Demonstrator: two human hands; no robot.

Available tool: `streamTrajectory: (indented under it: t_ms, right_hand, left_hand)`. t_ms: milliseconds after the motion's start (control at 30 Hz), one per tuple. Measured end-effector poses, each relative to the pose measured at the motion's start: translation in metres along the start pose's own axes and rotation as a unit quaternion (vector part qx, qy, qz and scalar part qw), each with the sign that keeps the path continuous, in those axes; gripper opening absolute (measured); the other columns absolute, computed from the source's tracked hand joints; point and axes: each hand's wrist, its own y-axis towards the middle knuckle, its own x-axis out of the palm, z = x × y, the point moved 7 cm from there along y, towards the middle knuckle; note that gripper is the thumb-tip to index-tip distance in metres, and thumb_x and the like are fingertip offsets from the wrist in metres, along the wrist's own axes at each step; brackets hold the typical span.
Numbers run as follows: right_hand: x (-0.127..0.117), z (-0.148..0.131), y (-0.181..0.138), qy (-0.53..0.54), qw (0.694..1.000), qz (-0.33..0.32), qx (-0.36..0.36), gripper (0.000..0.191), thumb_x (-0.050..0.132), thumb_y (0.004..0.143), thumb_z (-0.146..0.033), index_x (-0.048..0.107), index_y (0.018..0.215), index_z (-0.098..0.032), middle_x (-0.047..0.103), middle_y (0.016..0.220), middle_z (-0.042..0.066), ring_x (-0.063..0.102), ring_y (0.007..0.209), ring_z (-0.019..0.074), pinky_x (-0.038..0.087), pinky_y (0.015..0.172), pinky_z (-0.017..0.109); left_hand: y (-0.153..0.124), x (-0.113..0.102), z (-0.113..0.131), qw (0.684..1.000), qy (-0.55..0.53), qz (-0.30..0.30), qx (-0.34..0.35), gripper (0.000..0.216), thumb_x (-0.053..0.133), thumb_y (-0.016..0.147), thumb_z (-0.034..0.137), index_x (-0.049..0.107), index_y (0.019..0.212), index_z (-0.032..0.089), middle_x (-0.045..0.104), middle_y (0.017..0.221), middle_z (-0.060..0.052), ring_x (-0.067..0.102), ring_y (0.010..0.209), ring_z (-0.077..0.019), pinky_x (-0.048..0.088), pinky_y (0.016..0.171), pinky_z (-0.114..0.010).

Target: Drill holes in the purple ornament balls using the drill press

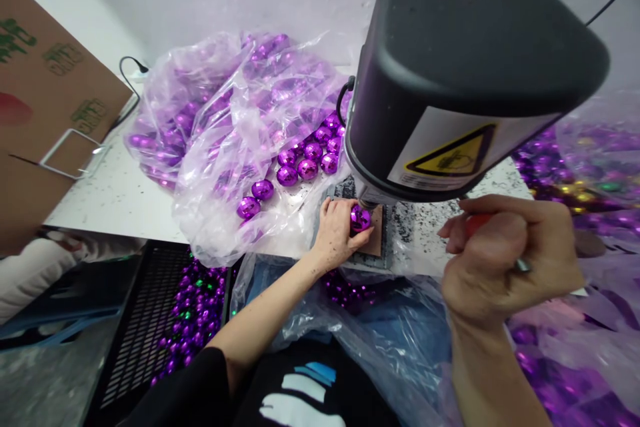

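My left hand (336,230) is closed round a shiny purple mirror ball (360,218), pressing it on a small brown board (374,232). Right above that ball is the metal spindle end (367,204) of a black bench machine (480,67) that looks like a drill press. On the right, my right hand (505,260) is wrapped round the machine's lever; a red part (477,223) and a metal tip (523,265) show between the fingers. The machine's head hides where the lever joins.
Loose purple balls (307,169) lie left of the machine, beside a clear plastic bag (220,107) of more. Dark shavings (415,227) litter the white table. A black crate (145,300) of balls stands below left; a cardboard box (55,100) is at left, near a person's sleeve (30,280).
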Motion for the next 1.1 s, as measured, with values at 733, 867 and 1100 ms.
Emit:
streamTrajectory:
  t_ms: [733,867,1100]
  right_hand:
    - [-0.002,0.019,-0.015,0.022,0.993,-0.055,-0.099,0.019,0.053,0.086,-0.03,0.067,0.083,-0.016,0.046,0.058,0.002,0.051,0.055,0.0092,0.04,0.051,0.025]
    - [-0.004,0.023,-0.017,0.026,0.989,-0.086,-0.119,0.02,0.05,0.088,-0.028,0.066,0.089,-0.017,0.047,0.06,0.001,0.05,0.056,0.0077,0.041,0.052,0.023]
    - [0.001,0.025,-0.024,0.045,0.988,-0.042,-0.14,0.021,0.048,0.085,-0.024,0.066,0.093,-0.019,0.046,0.06,0.001,0.051,0.058,0.0108,0.043,0.051,0.025]
  left_hand:
    - [0.0,0.0,-0.001,0.999,-0.03,-0.03,-0.019,0.038,0.067,0.085,0.035,0.052,0.116,0.019,0.065,0.114,-0.01,0.059,0.111,-0.028,0.039,0.108,-0.05]
    - [-0.001,0.002,-0.002,0.998,-0.039,-0.047,-0.029,0.033,0.064,0.088,0.038,0.053,0.112,0.018,0.066,0.111,-0.011,0.06,0.109,-0.0284,0.041,0.105,-0.05]
    - [-0.002,0.003,-0.002,0.997,-0.041,-0.052,-0.037,0.032,0.064,0.088,0.038,0.054,0.111,0.02,0.065,0.114,-0.011,0.059,0.112,-0.0288,0.042,0.104,-0.05]
